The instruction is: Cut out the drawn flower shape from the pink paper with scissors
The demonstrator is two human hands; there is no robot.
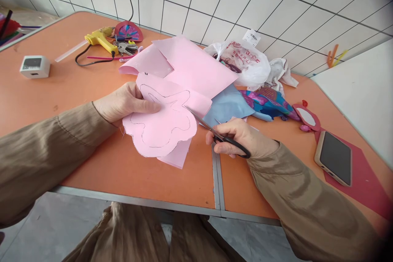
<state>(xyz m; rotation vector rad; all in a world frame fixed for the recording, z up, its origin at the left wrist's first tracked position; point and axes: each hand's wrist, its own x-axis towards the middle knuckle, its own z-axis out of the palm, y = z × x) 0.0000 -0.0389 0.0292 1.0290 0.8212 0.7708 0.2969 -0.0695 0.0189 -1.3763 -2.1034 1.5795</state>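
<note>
My left hand (124, 101) grips the left edge of a pink paper sheet (162, 125) with a pencilled wavy outline drawn on it, thumb on top. My right hand (242, 137) is closed in the black handles of a pair of scissors (211, 129). The blades point up and left and meet the paper's right edge. The paper is held just above the orange table (92, 163). More pink sheets (190, 65) lie behind it, with a blue sheet (227, 106) beside them.
A yellow glue gun (100, 41) with keys (125, 48) lies far left. A small white box (34, 66) sits at the left. A white plastic bag (245, 63), colourful fabric (267, 104), a phone (334, 157) on red paper (365, 184) lie right.
</note>
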